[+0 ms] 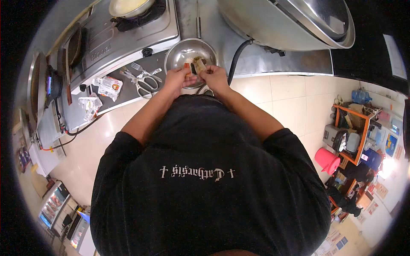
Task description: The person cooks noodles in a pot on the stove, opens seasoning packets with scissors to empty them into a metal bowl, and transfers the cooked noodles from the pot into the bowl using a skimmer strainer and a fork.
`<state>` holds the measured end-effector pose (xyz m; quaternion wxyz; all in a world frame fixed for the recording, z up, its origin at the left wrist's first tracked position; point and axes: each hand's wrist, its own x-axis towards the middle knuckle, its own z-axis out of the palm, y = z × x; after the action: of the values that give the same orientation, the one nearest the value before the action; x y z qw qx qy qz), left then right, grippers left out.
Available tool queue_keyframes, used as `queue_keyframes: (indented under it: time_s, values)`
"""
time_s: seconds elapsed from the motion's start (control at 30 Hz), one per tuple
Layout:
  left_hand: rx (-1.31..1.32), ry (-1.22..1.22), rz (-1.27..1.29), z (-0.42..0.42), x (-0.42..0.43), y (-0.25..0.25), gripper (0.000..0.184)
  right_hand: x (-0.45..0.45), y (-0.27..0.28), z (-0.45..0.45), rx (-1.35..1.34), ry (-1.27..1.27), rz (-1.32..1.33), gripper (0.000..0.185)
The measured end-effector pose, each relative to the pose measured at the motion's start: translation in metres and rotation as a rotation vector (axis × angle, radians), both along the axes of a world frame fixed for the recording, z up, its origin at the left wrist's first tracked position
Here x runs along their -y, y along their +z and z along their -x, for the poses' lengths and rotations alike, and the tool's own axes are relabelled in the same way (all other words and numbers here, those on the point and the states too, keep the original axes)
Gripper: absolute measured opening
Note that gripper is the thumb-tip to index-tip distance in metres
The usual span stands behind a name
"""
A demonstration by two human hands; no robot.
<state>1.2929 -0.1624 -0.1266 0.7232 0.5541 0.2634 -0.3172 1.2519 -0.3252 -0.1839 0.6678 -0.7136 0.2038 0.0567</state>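
Note:
Both hands are together over the near side of a shiny metal bowl (174, 57). My left hand (179, 81) has its fingers closed around a small orange-and-white piece (187, 67), perhaps part of a packet. Pinched in my right hand (215, 79) is a pale, crinkled sachet (200, 65), tilted over the bowl. Between the two lies a dark patch that I cannot make out. Brownish bits show in the bowl near the sachet. Beyond its far rim, a thin metal handle (198, 27) points away from me.
Left of the bowl lie scissors (146, 86), a fork (146, 72) and an opened plastic package (109, 87). A gas stove (128, 40) carries a pan (128, 6) at upper left. A large metal vessel (273, 30) stands at right, with a black hose (236, 59) beside the bowl.

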Motion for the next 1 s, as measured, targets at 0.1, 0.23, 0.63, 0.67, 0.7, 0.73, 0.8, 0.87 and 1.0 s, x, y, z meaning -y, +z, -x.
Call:
queue_keyframes:
  time_s: [0.1,0.23,0.63,0.67,0.7,0.73,0.8,0.87,1.0]
  values:
    - [0.059,-0.072,0.032,-0.002,-0.001,-0.012,0.021,0.004,0.003,-0.001,-0.026,0.004,-0.027,0.02]
    - [0.073,-0.036,-0.025,0.0,0.001,-0.017,0.019,0.006,0.011,-0.001,-0.047,0.057,-0.099,0.018]
    - [0.063,0.007,-0.036,0.0,0.006,0.0,0.031,0.004,0.036,-0.006,-0.069,0.073,-0.18,0.015]
    - [0.008,-0.019,0.057,0.003,0.008,0.01,0.031,0.005,0.041,-0.006,-0.106,0.012,-0.3,0.013]
    - [0.012,-0.015,0.059,0.005,0.008,0.009,0.031,0.006,0.038,-0.008,-0.103,0.016,-0.298,0.013]
    - [0.056,-0.108,0.103,0.007,0.008,0.007,0.029,0.006,0.033,-0.009,-0.095,0.007,-0.317,0.014]
    - [0.098,-0.201,0.146,0.008,0.008,0.004,0.027,0.008,0.022,-0.009,-0.089,-0.002,-0.336,0.015]
    - [0.073,-0.197,0.116,0.007,0.008,0.005,0.021,0.01,0.022,-0.009,-0.106,0.039,-0.321,0.015]
    - [0.033,-0.198,0.115,0.002,0.006,-0.013,0.019,0.008,0.039,-0.008,-0.132,0.069,-0.32,0.01]
